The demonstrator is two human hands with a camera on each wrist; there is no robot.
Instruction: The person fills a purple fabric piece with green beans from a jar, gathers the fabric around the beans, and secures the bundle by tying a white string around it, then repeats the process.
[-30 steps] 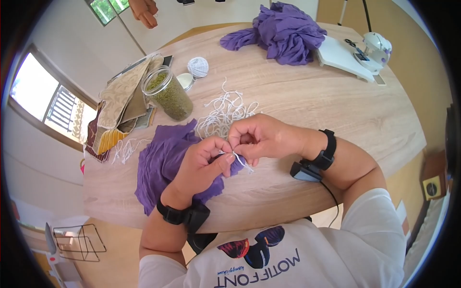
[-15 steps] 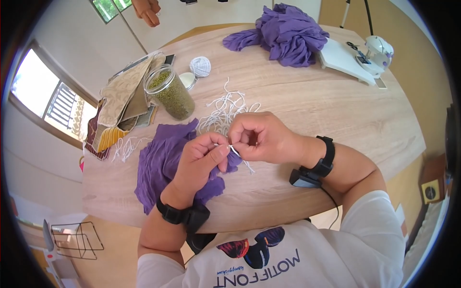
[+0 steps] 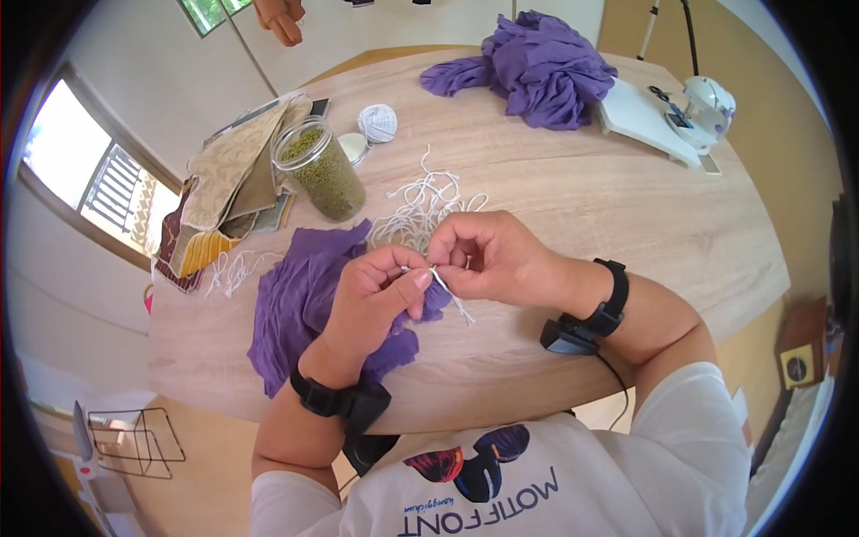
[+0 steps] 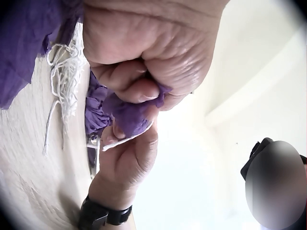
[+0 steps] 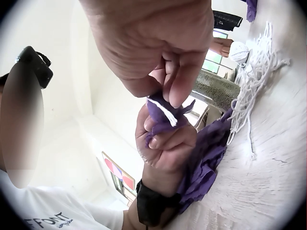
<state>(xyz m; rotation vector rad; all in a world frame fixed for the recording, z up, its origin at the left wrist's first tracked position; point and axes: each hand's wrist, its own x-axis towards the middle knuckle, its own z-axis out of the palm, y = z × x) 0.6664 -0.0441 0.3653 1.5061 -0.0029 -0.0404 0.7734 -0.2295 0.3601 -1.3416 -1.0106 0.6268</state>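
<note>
— Purple cloth, at near left of table. State of left hand?
— Gripping gathered cloth, fingers curled.
— Right hand?
— Pinching cloth and white string, left of centre; beyond, string pile.

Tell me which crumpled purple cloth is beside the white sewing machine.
The bulky far heap; the other purple cloth lies nearer, by the left hand.

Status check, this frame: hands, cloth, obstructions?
Left hand gripping purple cloth. Right hand pinching white cord against its gathered part. Loose cord heap lies just beyond, apparently not blocking.
</note>
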